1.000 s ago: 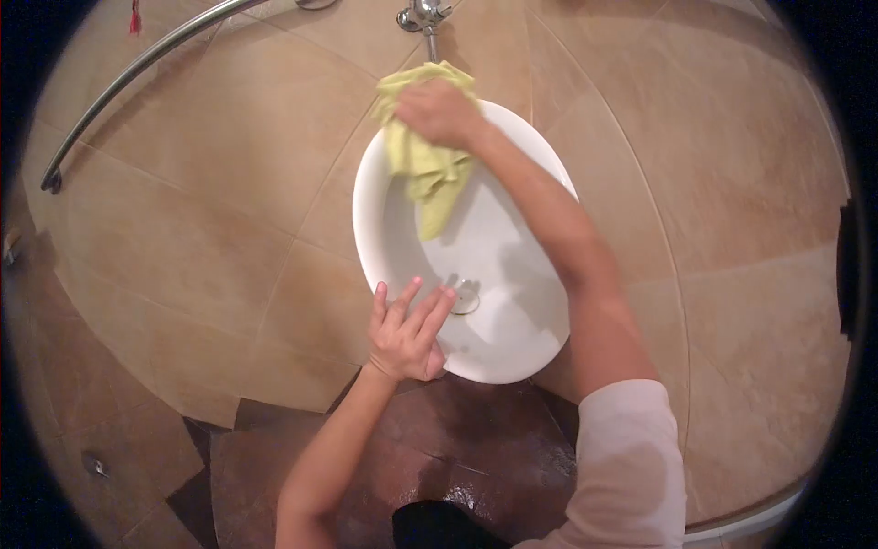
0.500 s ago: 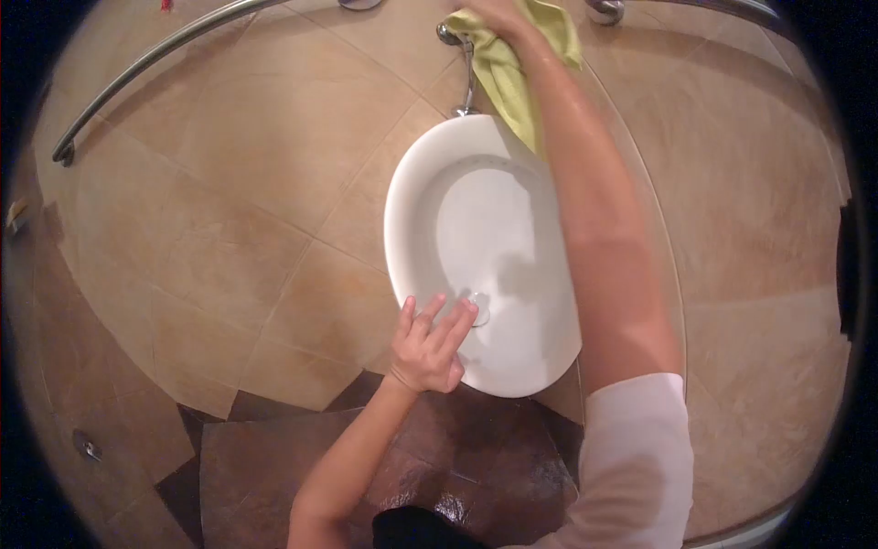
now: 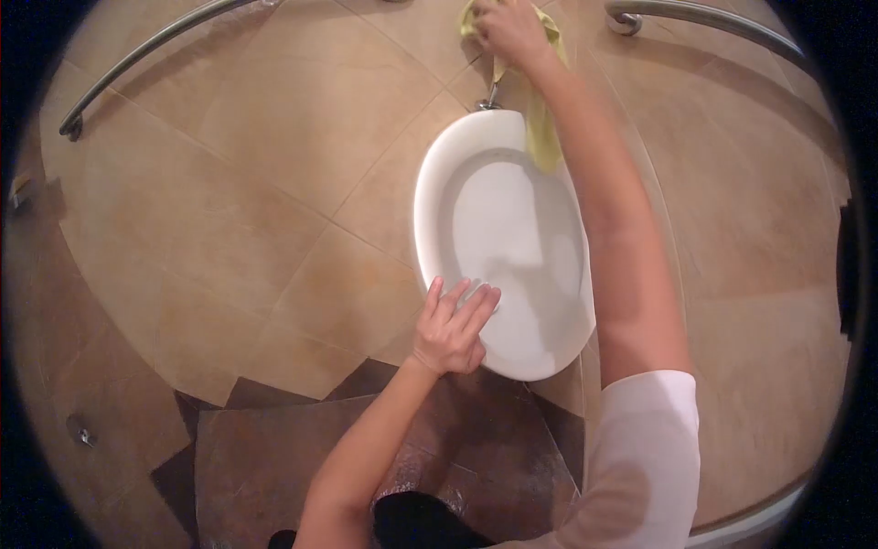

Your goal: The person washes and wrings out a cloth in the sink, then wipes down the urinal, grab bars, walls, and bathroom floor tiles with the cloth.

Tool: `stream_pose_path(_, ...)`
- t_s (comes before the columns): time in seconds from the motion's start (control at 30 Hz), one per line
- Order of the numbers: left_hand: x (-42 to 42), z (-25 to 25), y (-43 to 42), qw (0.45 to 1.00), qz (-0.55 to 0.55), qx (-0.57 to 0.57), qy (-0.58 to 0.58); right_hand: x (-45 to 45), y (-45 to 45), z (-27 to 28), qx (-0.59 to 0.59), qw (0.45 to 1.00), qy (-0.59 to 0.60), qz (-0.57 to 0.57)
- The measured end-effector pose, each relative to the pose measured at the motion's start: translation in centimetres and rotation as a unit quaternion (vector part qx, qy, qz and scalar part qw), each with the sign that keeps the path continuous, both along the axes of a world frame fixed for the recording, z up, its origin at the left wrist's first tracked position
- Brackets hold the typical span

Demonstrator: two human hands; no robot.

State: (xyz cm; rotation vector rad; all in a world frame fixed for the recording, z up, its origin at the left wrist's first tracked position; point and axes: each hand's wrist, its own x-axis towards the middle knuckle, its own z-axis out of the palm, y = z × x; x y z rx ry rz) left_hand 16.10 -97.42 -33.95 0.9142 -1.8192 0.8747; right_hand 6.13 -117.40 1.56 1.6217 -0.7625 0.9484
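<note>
A white urinal [image 3: 549,339] is fixed to the tiled wall in the middle of the view. My right hand [image 3: 514,33] grips a yellow-green cloth [image 3: 543,137] at the top, over the metal flush pipe [image 3: 494,93]. The cloth hides the upper part of that pipe, and its loose end hangs down onto the urinal's upper right edge. Over the lower left rim is my left hand [image 3: 448,331], holding nothing, with its fingers stretched out and somewhat apart. Whether it touches the urinal I cannot tell.
Metal grab bars curve along the wall at upper left [image 3: 146,62] and upper right [image 3: 722,20]. Dark brown floor tiles [image 3: 274,467] lie below, with a shiny patch near my feet. A small metal fitting [image 3: 82,432] shows at far left.
My right hand and the cloth have shifted over the flush pipe, and the cloth now covers its top. The cloth's end hangs lower. My left hand stays by the rim; the view has shifted slightly.
</note>
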Motion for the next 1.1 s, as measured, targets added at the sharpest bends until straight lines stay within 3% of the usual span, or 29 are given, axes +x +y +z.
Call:
stream_pose_path(0.07,0.4,-0.1,0.0,1.0,-0.007,0.016,-0.007,-0.5,0.7,-2.2,-0.097,0.984,0.144,0.045)
stream_pose_path(0.13,0.5,-0.2,0.2,0.999,-0.013,0.033,-0.007,-0.2,1.8,-2.1,-0.061,0.984,0.168,0.014)
stream_pose_path(0.2,0.5,0.2,0.0,0.998,-0.042,0.035,0.005,0.8,0.7,0.7,0.131,0.975,0.181,0.006)
stream_pose_path(0.23,0.5,0.4,0.2,0.997,-0.041,0.062,0.008,1.7,0.7,2.3,0.136,0.972,0.189,-0.003)
stream_pose_path(0.27,0.4,0.8,0.9,0.997,-0.05,0.064,0.016,3.0,1.4,4.0,0.259,0.958,-0.077,0.092)
stream_pose_path(0.3,0.4,1.8,1.7,0.992,-0.063,0.108,0.028,3.8,1.6,6.2,0.351,0.853,-0.341,0.181)
stream_pose_path(0.33,0.6,3.0,2.1,0.985,-0.073,0.151,0.037,4.3,1.3,8.4,0.35,0.854,-0.34,0.18)
stream_pose_path(0.37,1.3,5.2,2.4,0.985,-0.073,0.151,0.036,4.8,-0.1,10.4,0.301,0.81,-0.415,0.285)
stream_pose_path(0.4,2.4,7.7,3.3,0.985,-0.07,0.144,0.068,5.3,-2.0,12.0,0.247,0.747,-0.484,0.384)
stream_pose_path(0.47,5.4,14.4,4.4,0.989,-0.042,0.094,0.11,8.3,-8.0,13.4,0.29,0.586,-0.466,0.596)
stream_pose_path(0.5,7.8,19.0,4.5,0.991,-0.015,0.055,0.121,10.4,-9.7,12.4,0.27,0.734,-0.437,0.445)
stream_pose_path(0.57,12.1,27.6,3.2,0.994,0.042,-0.014,0.103,13.3,-8.8,5.2,0.149,0.925,-0.287,0.2)
stream_pose_path(0.6,13.9,32.6,2.5,0.992,0.09,-0.01,0.089,14.0,-7.1,2.0,0.158,0.885,-0.346,0.27)
stream_pose_path(0.63,14.9,36.8,1.2,0.989,0.095,-0.039,0.109,14.2,-8.4,-3.4,0.193,0.893,-0.318,0.253)
stream_pose_path(0.67,15.7,40.5,-0.6,0.986,0.119,-0.041,0.109,13.4,-7.9,-8.0,0.126,0.939,-0.234,0.22)
stream_pose_path(0.7,16.4,43.7,-2.7,0.983,0.143,-0.043,0.107,12.0,-5.5,-8.1,0.255,0.928,-0.194,0.189)
stream_pose_path(0.73,17.0,46.1,-5.4,0.98,0.182,-0.013,0.083,10.5,-4.0,-7.2,0.38,0.899,-0.151,0.157)
stream_pose_path(0.87,19.7,49.7,-10.0,0.964,0.258,0.067,0.019,5.9,0.4,-0.5,0.44,0.855,-0.125,0.244)
stream_pose_path(0.93,19.1,50.3,-9.9,0.964,0.261,0.056,0.014,3.9,3.1,4.2,0.272,0.899,-0.12,0.321)
stream_pose_path(0.97,19.3,50.2,-9.9,0.965,0.254,0.056,0.03,3.2,3.6,7.0,0.282,0.898,-0.119,0.317)
stream_pose_path(1.03,19.5,49.9,-10.5,0.966,0.245,0.065,0.048,2.5,2.6,11.6,0.227,0.936,-0.217,0.157)
stream_pose_path(1.07,19.4,49.9,-10.6,0.96,0.267,0.077,0.044,2.3,1.4,11.4,0.235,0.936,-0.214,0.153)
stream_pose_path(1.1,19.4,49.9,-10.6,0.953,0.288,0.088,0.039,2.2,0.2,10.7,0.437,0.851,-0.275,0.1)
